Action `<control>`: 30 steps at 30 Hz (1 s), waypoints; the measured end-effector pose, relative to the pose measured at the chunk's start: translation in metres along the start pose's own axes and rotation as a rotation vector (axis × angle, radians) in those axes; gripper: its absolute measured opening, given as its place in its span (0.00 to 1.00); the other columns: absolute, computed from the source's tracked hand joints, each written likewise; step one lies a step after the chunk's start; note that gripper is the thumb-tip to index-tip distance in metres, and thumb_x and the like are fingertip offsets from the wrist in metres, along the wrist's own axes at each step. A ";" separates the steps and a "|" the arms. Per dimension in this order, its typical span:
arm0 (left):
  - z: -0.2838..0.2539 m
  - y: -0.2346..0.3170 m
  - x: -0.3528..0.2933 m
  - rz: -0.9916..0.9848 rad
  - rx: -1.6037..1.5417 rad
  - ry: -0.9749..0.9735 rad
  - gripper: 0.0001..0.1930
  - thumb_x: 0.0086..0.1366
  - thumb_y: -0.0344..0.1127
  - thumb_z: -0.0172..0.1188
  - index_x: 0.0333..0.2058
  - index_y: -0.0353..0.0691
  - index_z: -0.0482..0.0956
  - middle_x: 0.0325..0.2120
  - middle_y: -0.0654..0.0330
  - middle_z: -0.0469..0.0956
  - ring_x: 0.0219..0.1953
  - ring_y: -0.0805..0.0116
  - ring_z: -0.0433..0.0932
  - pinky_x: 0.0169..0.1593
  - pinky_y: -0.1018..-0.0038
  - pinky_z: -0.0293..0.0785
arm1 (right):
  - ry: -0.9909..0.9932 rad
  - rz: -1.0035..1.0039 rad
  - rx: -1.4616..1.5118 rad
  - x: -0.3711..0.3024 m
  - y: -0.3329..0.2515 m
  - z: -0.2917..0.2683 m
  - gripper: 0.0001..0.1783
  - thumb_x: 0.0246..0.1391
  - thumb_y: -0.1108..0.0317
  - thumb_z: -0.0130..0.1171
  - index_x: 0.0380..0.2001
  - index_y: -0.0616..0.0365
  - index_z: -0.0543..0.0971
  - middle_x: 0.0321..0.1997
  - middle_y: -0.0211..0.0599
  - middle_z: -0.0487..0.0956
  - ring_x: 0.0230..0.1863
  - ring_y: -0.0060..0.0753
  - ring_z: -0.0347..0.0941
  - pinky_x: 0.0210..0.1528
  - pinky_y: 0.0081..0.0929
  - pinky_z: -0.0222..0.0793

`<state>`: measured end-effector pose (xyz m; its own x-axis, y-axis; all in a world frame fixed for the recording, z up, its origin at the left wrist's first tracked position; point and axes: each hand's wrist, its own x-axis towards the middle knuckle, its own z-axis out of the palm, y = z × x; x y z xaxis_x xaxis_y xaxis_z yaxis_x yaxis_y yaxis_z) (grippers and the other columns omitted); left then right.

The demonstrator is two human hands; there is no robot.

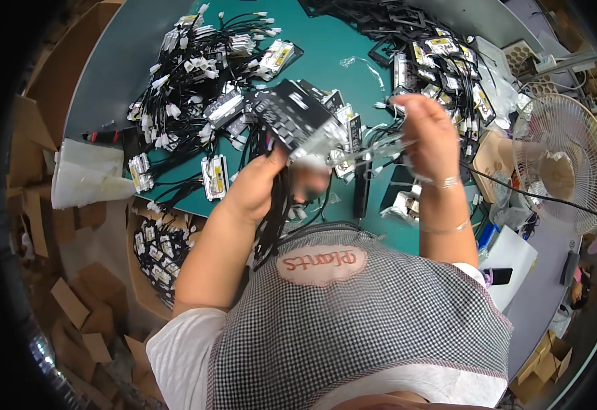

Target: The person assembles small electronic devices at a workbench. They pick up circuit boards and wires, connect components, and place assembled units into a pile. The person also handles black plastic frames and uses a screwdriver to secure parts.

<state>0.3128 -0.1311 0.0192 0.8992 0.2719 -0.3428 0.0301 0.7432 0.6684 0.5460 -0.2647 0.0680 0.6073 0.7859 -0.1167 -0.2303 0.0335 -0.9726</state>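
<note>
My left hand (pixel 257 186) grips a flat black electronic module (pixel 295 113) with white print on its face, tilted above the bench. Black cables (pixel 271 219) hang down below that hand toward the apron. My right hand (pixel 428 133) is raised to the right, its fingers pinched together. A clear plastic strip (pixel 380 149), smeared by motion, stretches between the module's end and this hand. Clear film also shows around the right wrist. Beneath the hands, more labelled modules (pixel 352 130) and cables lie on the green mat (pixel 322 65).
A heap of cabled modules (pixel 196 61) fills the left of the bench. Another pile (pixel 442 61) lies at the back right. A desk fan (pixel 558 164) and a dark phone (pixel 500 276) are on the right. Cartons (pixel 80 294) crowd the floor at left.
</note>
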 end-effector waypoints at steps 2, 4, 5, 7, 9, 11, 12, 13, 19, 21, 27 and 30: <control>-0.012 -0.003 0.005 0.056 -0.244 -0.035 0.27 0.69 0.55 0.38 0.43 0.33 0.73 0.36 0.48 0.77 0.41 0.55 0.77 0.33 0.73 0.75 | 0.178 -0.114 0.086 0.007 -0.001 -0.016 0.10 0.58 0.64 0.54 0.36 0.59 0.79 0.16 0.14 0.64 0.15 0.07 0.52 0.16 0.11 0.45; -0.022 -0.005 0.004 0.148 -0.257 -0.046 0.28 0.67 0.58 0.39 0.38 0.36 0.75 0.29 0.54 0.76 0.43 0.55 0.74 0.43 0.67 0.70 | 0.369 -0.228 0.056 0.013 0.001 -0.027 0.10 0.59 0.65 0.53 0.35 0.60 0.79 0.16 0.14 0.64 0.14 0.07 0.52 0.16 0.11 0.44; -0.028 -0.004 0.008 0.219 -0.281 -0.200 0.29 0.67 0.59 0.38 0.40 0.37 0.75 0.33 0.52 0.77 0.47 0.52 0.72 0.47 0.64 0.68 | 0.469 -0.292 0.009 0.016 0.001 -0.032 0.10 0.59 0.66 0.53 0.35 0.60 0.79 0.16 0.14 0.64 0.14 0.07 0.52 0.16 0.11 0.44; -0.020 -0.001 0.008 0.250 -0.278 -0.107 0.30 0.66 0.61 0.38 0.42 0.38 0.75 0.41 0.48 0.76 0.53 0.49 0.69 0.50 0.61 0.66 | 0.558 -0.441 -0.108 0.018 0.006 -0.045 0.11 0.60 0.65 0.53 0.36 0.62 0.79 0.19 0.17 0.69 0.17 0.08 0.53 0.19 0.10 0.46; -0.015 0.001 0.010 0.311 -0.342 -0.088 0.31 0.66 0.61 0.39 0.44 0.37 0.75 0.54 0.42 0.67 0.60 0.47 0.61 0.57 0.57 0.63 | 0.611 -0.610 -0.296 0.021 0.009 -0.048 0.11 0.60 0.65 0.53 0.36 0.63 0.79 0.23 0.21 0.72 0.21 0.08 0.57 0.23 0.10 0.51; -0.006 0.009 0.006 0.356 -0.391 0.060 0.31 0.66 0.61 0.39 0.44 0.35 0.74 0.57 0.40 0.62 0.63 0.47 0.57 0.61 0.54 0.59 | 0.764 -0.671 -0.582 0.020 -0.005 -0.054 0.11 0.59 0.66 0.53 0.37 0.63 0.79 0.24 0.24 0.73 0.24 0.10 0.60 0.27 0.11 0.55; -0.005 0.013 0.003 0.381 -0.359 0.041 0.30 0.65 0.61 0.42 0.43 0.35 0.73 0.59 0.38 0.58 0.64 0.46 0.53 0.64 0.52 0.54 | 0.854 -0.689 -0.657 0.025 -0.013 -0.078 0.11 0.59 0.66 0.53 0.37 0.63 0.79 0.25 0.28 0.76 0.26 0.14 0.65 0.30 0.13 0.60; -0.014 0.015 0.007 0.430 -0.300 -0.127 0.27 0.64 0.61 0.45 0.36 0.37 0.71 0.59 0.38 0.57 0.63 0.45 0.57 0.64 0.53 0.54 | 0.903 -0.705 -0.421 0.024 -0.029 -0.091 0.12 0.59 0.66 0.53 0.37 0.65 0.78 0.27 0.35 0.78 0.29 0.21 0.72 0.34 0.17 0.67; -0.036 0.037 -0.008 0.361 -0.583 -0.237 0.25 0.63 0.65 0.43 0.25 0.49 0.60 0.14 0.72 0.55 0.12 0.77 0.58 0.33 0.66 0.73 | 0.960 -0.479 -0.190 -0.012 -0.060 -0.319 0.22 0.60 0.66 0.42 0.57 0.58 0.62 0.37 0.41 0.75 0.36 0.35 0.70 0.38 0.31 0.71; -0.033 0.042 -0.011 0.371 -0.551 -0.198 0.27 0.64 0.63 0.42 0.42 0.42 0.66 0.11 0.73 0.55 0.11 0.80 0.57 0.23 0.74 0.66 | 0.877 -0.467 0.048 -0.025 -0.061 -0.321 0.19 0.60 0.66 0.45 0.54 0.56 0.66 0.31 0.34 0.72 0.28 0.25 0.66 0.31 0.25 0.68; -0.040 0.034 0.001 0.456 -0.401 -0.724 0.40 0.59 0.61 0.54 0.62 0.43 0.57 0.12 0.73 0.59 0.14 0.81 0.60 0.20 0.80 0.66 | 0.775 -0.386 -0.183 0.004 -0.043 -0.115 0.15 0.57 0.65 0.55 0.43 0.62 0.75 0.19 0.24 0.65 0.18 0.16 0.60 0.20 0.14 0.60; -0.024 0.030 -0.005 0.426 -0.392 -0.585 0.17 0.57 0.49 0.63 0.29 0.40 0.74 0.23 0.66 0.64 0.22 0.75 0.64 0.23 0.81 0.65 | 0.372 -0.100 -0.148 0.001 -0.015 -0.048 0.13 0.56 0.65 0.56 0.42 0.59 0.77 0.24 0.26 0.71 0.20 0.15 0.63 0.22 0.11 0.61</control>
<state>0.2986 -0.0956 0.0252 0.8845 0.2968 0.3599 -0.4223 0.8372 0.3475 0.5866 -0.2945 0.0732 0.8611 0.5051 -0.0589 -0.0608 -0.0126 -0.9981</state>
